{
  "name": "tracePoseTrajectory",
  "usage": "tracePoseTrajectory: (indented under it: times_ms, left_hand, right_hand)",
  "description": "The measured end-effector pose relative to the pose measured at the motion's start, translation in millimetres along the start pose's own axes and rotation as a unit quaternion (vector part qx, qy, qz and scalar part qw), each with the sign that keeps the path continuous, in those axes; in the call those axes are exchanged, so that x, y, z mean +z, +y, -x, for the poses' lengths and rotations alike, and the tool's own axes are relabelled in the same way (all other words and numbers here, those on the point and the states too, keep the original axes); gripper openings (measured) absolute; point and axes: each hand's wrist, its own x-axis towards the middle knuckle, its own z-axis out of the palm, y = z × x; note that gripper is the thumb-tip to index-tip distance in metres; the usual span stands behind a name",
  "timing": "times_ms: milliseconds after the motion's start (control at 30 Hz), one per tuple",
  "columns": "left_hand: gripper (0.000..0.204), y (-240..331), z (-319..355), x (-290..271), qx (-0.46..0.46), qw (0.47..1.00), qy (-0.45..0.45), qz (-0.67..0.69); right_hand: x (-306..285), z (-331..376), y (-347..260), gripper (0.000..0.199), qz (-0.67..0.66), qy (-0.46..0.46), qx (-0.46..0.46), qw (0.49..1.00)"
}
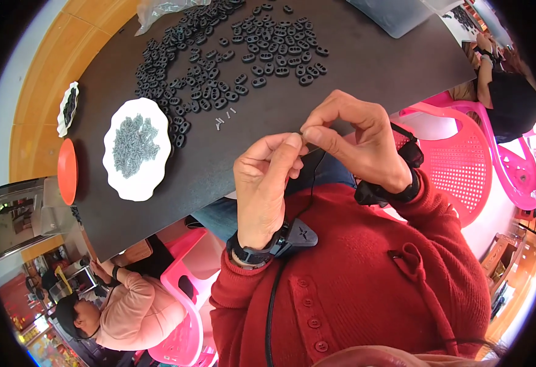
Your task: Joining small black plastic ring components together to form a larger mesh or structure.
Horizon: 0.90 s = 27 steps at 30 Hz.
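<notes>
Small dark part (300,133), tiny, mostly hidden by fingertips, probably one of the black oval links. It sits above the lap, just off the dark table's (365,67) near edge, open air around both hands. Left hand (262,183) thumb and forefinger closed on it from below; right hand (356,137) pinches it from above, fingertips touching. Black links pile (219,55) and white tray (134,189) of grey pins lie well apart, further up the table.

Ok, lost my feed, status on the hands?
Left hand and right hand pinching one small dark piece together. Black table beyond. Nothing between.
</notes>
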Motion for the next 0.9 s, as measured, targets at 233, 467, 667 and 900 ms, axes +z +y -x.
tracePoseTrajectory:
  times_ms: [233,467,667,900]
  left_hand:
    - [0.019,-4.7,-9.6,7.8,-0.013,0.997,0.009,-0.072]
    - [0.022,-11.9,-11.4,0.4,-0.001,0.985,0.029,-0.173]
    - [0.023,-12.0,-12.2,-3.7,-0.001,0.984,0.029,-0.177]
    - [0.023,-3.0,-8.2,-29.1,0.018,0.987,0.041,-0.157]
  right_hand:
    - [-24.2,-9.4,1.8,0.008,-0.067,0.012,0.112,0.991]
    - [-61.5,-32.7,40.0,0.014,0.116,0.051,0.165,0.978]
    - [-63.7,-44.5,68.1,0.021,0.188,0.051,0.146,0.97]
    - [-39.8,-41.6,63.5,0.018,0.201,0.033,0.137,0.969]
